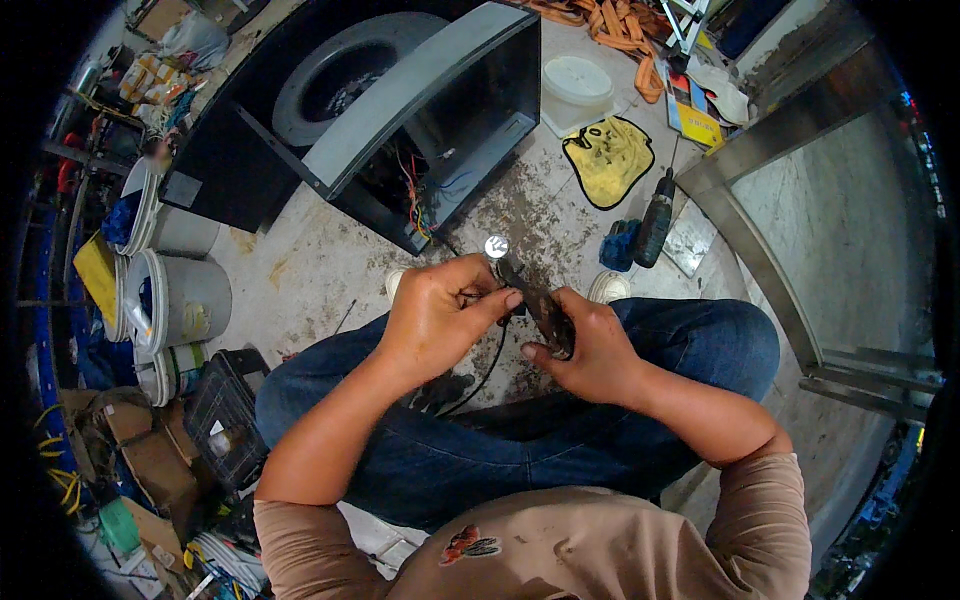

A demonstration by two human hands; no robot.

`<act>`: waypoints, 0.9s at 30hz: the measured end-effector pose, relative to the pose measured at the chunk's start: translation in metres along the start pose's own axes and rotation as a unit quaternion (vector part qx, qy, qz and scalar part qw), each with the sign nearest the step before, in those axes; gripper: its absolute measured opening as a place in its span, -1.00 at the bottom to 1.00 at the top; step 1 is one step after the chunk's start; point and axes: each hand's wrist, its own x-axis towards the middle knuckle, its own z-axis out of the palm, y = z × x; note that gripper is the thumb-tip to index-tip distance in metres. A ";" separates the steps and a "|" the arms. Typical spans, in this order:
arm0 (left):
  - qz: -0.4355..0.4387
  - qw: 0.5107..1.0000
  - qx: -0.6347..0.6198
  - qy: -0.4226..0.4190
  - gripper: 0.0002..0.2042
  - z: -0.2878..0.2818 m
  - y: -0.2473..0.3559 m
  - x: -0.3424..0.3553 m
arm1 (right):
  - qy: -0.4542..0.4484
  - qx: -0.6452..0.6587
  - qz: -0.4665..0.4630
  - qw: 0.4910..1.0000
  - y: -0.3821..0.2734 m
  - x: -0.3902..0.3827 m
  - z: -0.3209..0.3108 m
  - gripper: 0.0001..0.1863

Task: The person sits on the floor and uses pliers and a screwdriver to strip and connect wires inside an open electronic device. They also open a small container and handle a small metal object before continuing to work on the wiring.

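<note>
My left hand point(445, 305) is closed, with thumb and fingertips pinched on a thin black cable point(498, 345). The cable hangs down between my legs. In my closed right hand point(595, 350) is a dark, grimy elongated object point(540, 310). Its upper end meets my left fingertips, and its exact kind is unclear. Just beyond the fingers shows a small bright round disc point(497, 246). Ahead stands a grey and black metal housing point(420, 110), with loose coloured wires point(412, 195) at its open near corner.
A cordless drill point(656, 220) and a yellow cloth point(610, 162) lie to the right. Beyond is a white lidded tub point(577, 85). White buckets point(190, 300) and a black tool case point(225, 415) line the left. A metal frame point(760, 240) stands at right.
</note>
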 end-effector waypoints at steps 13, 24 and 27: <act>-0.107 0.948 -0.280 -0.110 -0.74 0.006 -0.008 0.004 | -0.044 0.182 0.056 0.981 0.027 0.016 0.003 -0.38; -0.158 0.889 -0.420 -0.093 -0.65 0.004 -0.014 0.005 | -0.054 0.213 0.080 0.972 0.017 0.015 0.001 -0.52; -0.094 0.966 -0.242 0.009 -0.57 0.002 -0.013 0.007 | -0.016 0.288 0.114 0.951 0.022 0.017 0.000 -0.56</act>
